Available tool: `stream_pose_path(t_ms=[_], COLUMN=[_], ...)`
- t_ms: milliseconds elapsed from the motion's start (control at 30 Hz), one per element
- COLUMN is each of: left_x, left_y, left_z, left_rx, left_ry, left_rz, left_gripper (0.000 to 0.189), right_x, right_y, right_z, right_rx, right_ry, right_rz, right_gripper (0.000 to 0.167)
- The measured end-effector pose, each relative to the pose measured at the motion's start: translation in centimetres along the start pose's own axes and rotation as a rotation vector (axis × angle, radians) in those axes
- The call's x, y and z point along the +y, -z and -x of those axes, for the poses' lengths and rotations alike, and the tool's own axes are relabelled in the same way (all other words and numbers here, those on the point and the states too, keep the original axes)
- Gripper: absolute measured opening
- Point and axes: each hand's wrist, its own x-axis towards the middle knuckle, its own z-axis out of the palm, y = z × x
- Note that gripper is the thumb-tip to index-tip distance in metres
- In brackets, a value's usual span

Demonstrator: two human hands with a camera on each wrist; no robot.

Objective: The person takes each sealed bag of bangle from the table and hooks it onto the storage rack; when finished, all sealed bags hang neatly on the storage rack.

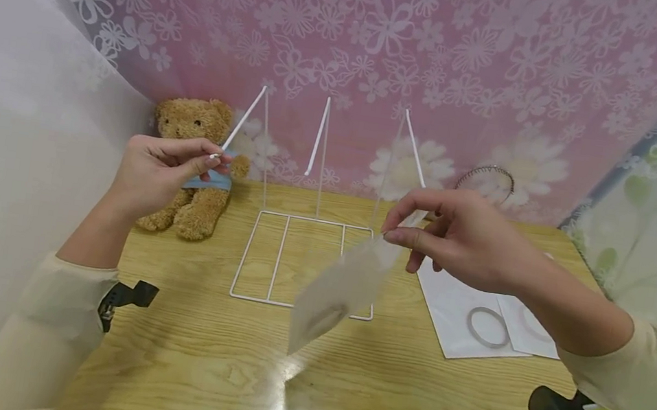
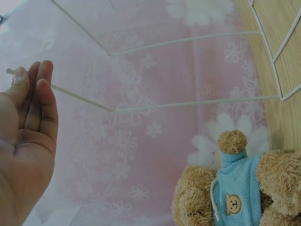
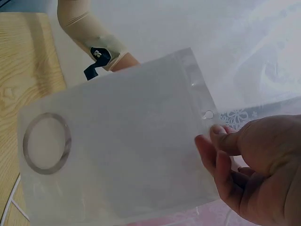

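A white wire rack (image 1: 260, 300) with three raised prongs stands on the wooden table. With thumb and fingertips, my left hand (image 1: 164, 173) pinches the front tip of its left prong; the left wrist view also shows that hand (image 2: 33, 122) at the prong's end. My right hand (image 1: 464, 240) pinches the top edge of a translucent plastic bag (image 1: 351, 270), which hangs tilted in front of the rack. Close up in the right wrist view, the bag (image 3: 127, 136) has a small hang hole near my thumb and a flat grey ring (image 3: 68, 141) low at its far end.
Behind my left hand a brown teddy bear (image 1: 199, 212) in a blue top sits against the flowered pink backdrop. At right, under my right forearm, white bags (image 1: 444, 317) with rings lie flat. A dark thin hoop (image 1: 512, 181) stands behind my right hand.
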Motion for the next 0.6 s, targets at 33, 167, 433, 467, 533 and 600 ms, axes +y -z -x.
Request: stream_pose_path(t_ms=[33,167,433,467,533,600], left_x=[0.0,0.0,-0.1,-0.1,-0.1,-0.1], left_y=[0.0,0.0,0.2,0.2,0.1,0.1], left_z=[0.0,0.0,0.2,0.2,0.1,-0.1], left_rx=[-0.001,-0.003,0.0,0.0,0.002,0.006], left_ry=[0.0,0.0,0.004,0.004,0.006,0.01], left_rz=[-0.001,0.018,0.014,0.017,0.025,0.03], left_gripper=[0.015,0.015,0.015,0.015,0.015,0.015], right_x=[-0.1,-0.5,-1.5,-1.6,-1.8,-2.1], right_y=[0.0,-0.3,-0.7,-0.7,-0.9,-1.1], right_z=[-0.2,-1.5,-3.6,-3.8,-4.2,-4.7], right_rx=[0.001,0.052,0.095,0.095,0.105,0.114], right_ry=[0.005,-0.023,-0.111,-0.117,-0.131,-0.134], right_rz=[-0.009,-0.057,-0.19,-0.192,-0.209,-0.226], right_gripper=[0.005,0.01,0.016,0.017,0.017,0.017])
